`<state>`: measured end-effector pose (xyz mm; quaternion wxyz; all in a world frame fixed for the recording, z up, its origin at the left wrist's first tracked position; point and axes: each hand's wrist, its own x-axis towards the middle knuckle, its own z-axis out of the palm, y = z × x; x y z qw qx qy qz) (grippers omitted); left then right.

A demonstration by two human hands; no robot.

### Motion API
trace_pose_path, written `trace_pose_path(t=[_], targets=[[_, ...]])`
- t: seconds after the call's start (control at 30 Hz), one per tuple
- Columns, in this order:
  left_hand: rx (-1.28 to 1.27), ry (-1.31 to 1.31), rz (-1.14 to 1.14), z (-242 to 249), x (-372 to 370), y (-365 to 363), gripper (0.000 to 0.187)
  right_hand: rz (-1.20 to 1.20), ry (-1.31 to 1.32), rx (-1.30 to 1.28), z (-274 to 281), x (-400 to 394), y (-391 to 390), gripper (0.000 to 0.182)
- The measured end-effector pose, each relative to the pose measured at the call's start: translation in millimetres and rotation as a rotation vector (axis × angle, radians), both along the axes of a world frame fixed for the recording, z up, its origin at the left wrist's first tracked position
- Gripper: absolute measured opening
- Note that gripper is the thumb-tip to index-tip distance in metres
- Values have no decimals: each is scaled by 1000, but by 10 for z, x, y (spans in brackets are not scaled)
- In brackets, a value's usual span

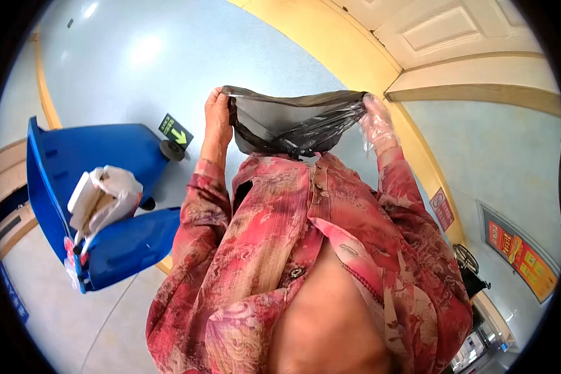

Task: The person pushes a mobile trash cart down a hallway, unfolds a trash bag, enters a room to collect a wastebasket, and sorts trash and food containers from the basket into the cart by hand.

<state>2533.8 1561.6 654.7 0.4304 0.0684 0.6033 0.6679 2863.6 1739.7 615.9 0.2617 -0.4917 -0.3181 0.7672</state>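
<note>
A black plastic bag (305,121) is stretched wide between my two hands, in front of my patterned red shirt. My left hand (217,121) is bare and closed on the bag's left upper edge. On the other side my right hand (377,121), in a clear plastic glove, grips the right upper corner. The bag's mouth gapes, and its thin film shows the pale floor through it. The lower part of the bag is bunched near my shirt hem.
To the left is a blue wheeled bin (100,146) with a white bag (106,196) on its lid. A green arrow floor sign (176,131) lies by its wheel. A white door (442,28) is at upper right, and a poster (520,249) hangs on the right wall.
</note>
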Motion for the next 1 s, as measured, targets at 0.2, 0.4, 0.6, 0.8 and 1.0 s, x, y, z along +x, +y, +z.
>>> trace_pose_path(t=[0.2, 0.4, 0.6, 0.8, 1.0], targets=[[23, -127, -83, -24, -320, 636, 7, -366, 208, 45, 93, -233, 488, 20], [-20, 436, -754, 259, -843, 1036, 34, -107, -250, 623, 580, 81, 661, 43], [-189, -110, -1168, 413, -1043, 1906, 35, -230, -316, 639, 393, 281, 1424, 48], [454, -670, -484, 447, -766, 2712, 28, -147, -102, 252, 104, 25, 2587, 19], [378, -429, -319, 850, -666, 3562, 30, -220, -6, 271, 338, -313, 4316, 48]])
